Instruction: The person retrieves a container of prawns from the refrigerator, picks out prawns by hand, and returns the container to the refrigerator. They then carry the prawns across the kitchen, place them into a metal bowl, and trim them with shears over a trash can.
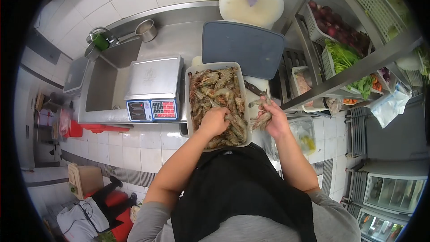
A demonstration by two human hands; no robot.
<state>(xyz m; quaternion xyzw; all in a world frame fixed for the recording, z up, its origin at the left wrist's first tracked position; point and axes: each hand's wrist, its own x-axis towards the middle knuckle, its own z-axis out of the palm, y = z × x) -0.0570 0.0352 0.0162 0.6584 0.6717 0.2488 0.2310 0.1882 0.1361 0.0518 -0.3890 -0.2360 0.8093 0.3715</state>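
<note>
A white rectangular tub (pixel 188 121) full of raw, unpeeled shrimp (pixel 217 90) stands at the counter's front edge, close to the black apron. My left hand (pixel 215 122) reaches into the tub with fingers curled down, closed on a shrimp among the others; its fingertips are partly hidden. Just right of the tub, my right hand (pixel 275 120) is raised, with several shrimp gripped between thumb and fingers, their bodies hanging out on the left side. Behind that hand lies a knife (pixel 254 88) with a dark handle, partly covered by the tub and the hand.
Left of the tub is a digital scale (pixel 154 80), with a sink (pixel 107 83) beyond it. A grey-blue lid (pixel 242 47) lies behind the tub. Metal shelving (pixel 340 78) with vegetable baskets rises on the right. Another person (pixel 89 217) is at lower left.
</note>
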